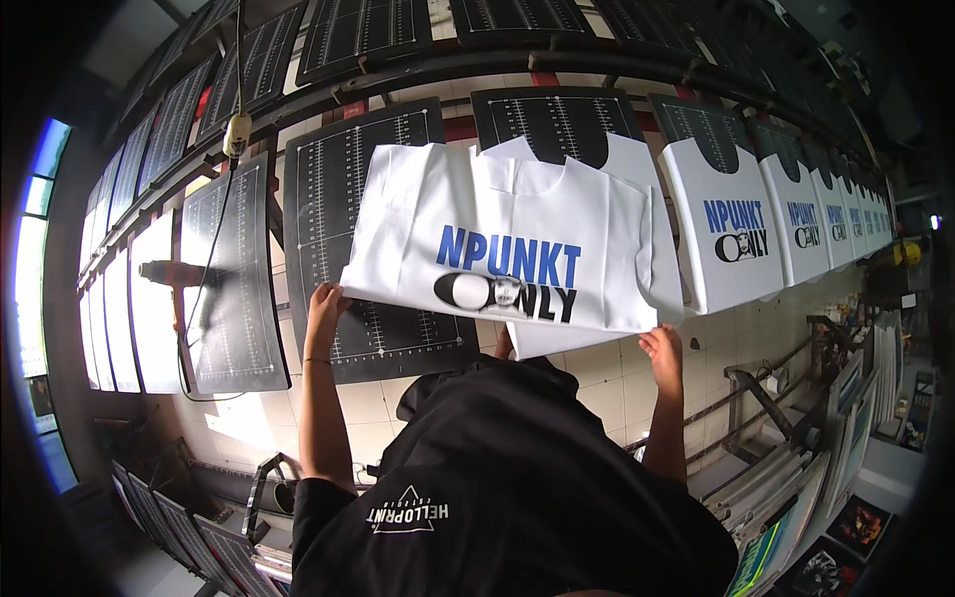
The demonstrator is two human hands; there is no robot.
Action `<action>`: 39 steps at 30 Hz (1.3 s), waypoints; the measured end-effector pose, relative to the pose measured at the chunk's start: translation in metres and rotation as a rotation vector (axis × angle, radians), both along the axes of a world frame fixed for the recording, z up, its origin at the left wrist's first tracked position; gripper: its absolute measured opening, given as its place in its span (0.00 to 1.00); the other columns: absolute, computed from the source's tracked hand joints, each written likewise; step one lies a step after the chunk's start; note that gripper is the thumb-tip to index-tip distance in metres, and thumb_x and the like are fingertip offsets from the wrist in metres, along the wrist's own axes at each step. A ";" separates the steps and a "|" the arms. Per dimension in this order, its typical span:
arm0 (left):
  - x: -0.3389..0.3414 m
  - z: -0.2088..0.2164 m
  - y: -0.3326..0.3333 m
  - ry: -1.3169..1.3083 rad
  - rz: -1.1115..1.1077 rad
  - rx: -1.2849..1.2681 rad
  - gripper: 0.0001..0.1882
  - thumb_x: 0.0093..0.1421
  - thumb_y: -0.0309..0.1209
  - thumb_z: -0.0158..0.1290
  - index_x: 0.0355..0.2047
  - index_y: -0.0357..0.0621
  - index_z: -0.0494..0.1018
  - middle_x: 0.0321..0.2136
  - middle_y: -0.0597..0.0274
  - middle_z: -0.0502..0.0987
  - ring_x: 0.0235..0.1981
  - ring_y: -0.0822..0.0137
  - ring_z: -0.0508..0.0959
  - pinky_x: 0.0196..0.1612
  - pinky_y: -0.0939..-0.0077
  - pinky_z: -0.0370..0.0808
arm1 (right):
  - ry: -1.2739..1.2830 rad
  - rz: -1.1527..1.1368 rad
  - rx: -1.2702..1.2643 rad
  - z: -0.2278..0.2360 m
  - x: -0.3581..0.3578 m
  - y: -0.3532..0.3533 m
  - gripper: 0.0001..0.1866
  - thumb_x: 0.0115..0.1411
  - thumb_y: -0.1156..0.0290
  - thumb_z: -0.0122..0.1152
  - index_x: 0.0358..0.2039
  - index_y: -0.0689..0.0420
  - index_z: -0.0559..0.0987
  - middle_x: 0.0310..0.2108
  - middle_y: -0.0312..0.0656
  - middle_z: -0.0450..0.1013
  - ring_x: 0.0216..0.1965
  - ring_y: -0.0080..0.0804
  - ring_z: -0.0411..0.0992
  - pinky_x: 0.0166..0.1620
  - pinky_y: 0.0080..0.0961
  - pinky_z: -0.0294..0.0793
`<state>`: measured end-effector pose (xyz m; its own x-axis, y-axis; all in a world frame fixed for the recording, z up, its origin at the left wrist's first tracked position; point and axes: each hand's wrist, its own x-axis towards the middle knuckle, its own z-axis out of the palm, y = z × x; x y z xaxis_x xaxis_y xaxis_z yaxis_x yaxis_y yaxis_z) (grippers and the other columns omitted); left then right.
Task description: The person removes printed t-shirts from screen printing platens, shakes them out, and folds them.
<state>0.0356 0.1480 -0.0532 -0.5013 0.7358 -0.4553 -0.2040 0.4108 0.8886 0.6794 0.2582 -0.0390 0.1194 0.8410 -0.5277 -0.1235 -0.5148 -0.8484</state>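
Note:
A white T-shirt (408, 219) with a blue and black print on its chest hangs stretched between my hands, above the black platens. My left hand (326, 301) pinches its lower left corner. At its lower right corner, my right hand (664, 350) has its fingers closed on the edge of the cloth. Under the held shirt lies a black gridded platen (318, 199), bare on its left part. Another white T-shirt (567, 340) is partly hidden beneath the held one and shows at its lower edge.
More printed white T-shirts (716, 204) lie on platens in a row to the right. On the left platen (244, 328) rests an orange heat gun (171, 274) with a dark cord. Stacked frames (776, 507) stand behind at the lower right. A cable with a connector (237, 134) hangs at the upper left.

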 end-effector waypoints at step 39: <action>-0.243 0.105 -0.109 0.381 -0.028 0.164 0.20 0.62 0.33 0.48 0.50 0.32 0.68 0.40 0.62 0.76 0.38 0.77 0.73 0.42 0.83 0.70 | 0.168 0.731 0.251 0.120 -0.300 0.057 0.32 0.49 0.71 0.50 0.58 0.63 0.63 0.51 0.45 0.67 0.51 0.30 0.65 0.55 0.22 0.60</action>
